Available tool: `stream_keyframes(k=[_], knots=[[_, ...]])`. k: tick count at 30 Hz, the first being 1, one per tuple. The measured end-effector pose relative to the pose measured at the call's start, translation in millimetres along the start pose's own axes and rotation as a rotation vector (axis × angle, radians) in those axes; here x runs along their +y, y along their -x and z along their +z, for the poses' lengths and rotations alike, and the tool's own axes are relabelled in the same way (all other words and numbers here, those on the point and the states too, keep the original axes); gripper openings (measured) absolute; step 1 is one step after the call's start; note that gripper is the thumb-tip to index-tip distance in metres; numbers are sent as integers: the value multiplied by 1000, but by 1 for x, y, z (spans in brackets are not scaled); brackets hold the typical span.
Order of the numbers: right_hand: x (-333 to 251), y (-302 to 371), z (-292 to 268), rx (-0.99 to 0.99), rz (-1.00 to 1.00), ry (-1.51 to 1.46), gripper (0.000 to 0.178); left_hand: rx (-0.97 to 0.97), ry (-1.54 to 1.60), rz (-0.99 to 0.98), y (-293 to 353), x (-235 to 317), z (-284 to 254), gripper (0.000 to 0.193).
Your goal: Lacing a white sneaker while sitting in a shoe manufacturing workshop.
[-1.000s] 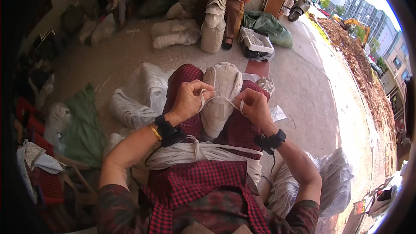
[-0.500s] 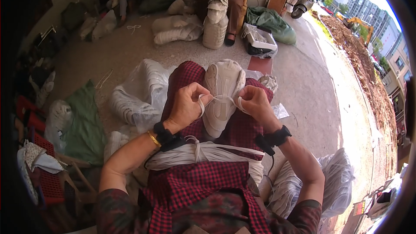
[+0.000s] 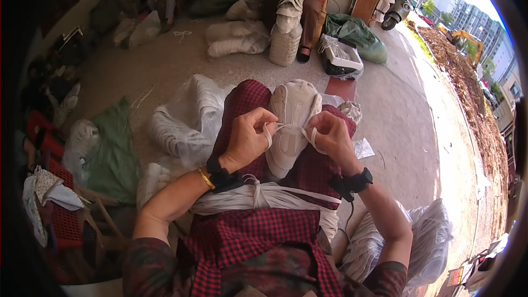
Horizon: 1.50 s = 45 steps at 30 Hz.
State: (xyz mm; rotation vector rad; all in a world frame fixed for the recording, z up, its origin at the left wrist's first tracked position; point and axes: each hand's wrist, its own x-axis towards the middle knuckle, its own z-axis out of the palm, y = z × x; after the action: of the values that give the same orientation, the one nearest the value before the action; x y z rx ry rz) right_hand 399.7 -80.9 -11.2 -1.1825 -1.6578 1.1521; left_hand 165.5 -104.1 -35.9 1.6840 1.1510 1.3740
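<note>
A pale beige shoe upper (image 3: 295,111) rests between my knees, over the red-and-black checked cloth (image 3: 235,104) on my legs. My left hand (image 3: 250,136) pinches a white shoelace (image 3: 269,135) at the upper's left side. On the opposite side my right hand (image 3: 332,135) pinches a loop of the same lace. Between the two hands the lace crosses the front of the upper, where a small knot or crossing shows. A bundle of white laces (image 3: 242,199) lies tied across my lap.
Stacked shoe uppers in clear plastic (image 3: 184,124) lie left of my knees, with another bagged stack (image 3: 423,236) at lower right. A green sack (image 3: 113,154) and a red plastic chair (image 3: 58,198) are at left. Ahead sits another person (image 3: 308,0) behind a stack of uppers (image 3: 286,38).
The view has shifted, so the surroundings appear slightly farther right. Both hands keep their pinch on the lace, and my right hand has turned a little with its loop.
</note>
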Motion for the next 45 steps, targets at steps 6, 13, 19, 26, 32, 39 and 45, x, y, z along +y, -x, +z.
stream_keyframes(k=[6, 13, 19, 26, 32, 39, 45], knots=[[1, 2, -1, 6, -37, 10, 17, -4, -95, 53, -1, 3, 3, 9], [6, -1, -2, 7, -30, -29, 17, -100, -22, -92, -6, 7, 0, 12], [8, -1, -2, -9, -67, -71, 15, -113, -228, -64, -29, 17, 5, 13], [15, -5, -4, -55, -108, -95, 12, -265, 43, -448, -47, 18, 1, 12], [21, -5, -12, 4, -175, 61, 22, -344, -483, 99, -50, 29, 11, 18], [-23, -10, -24, -91, -815, 884, 37, -508, -789, 469, -51, 37, -2, 24], [-28, -27, -23, -309, -895, 1115, 47, -841, -958, 549, -78, 53, -8, 19]])
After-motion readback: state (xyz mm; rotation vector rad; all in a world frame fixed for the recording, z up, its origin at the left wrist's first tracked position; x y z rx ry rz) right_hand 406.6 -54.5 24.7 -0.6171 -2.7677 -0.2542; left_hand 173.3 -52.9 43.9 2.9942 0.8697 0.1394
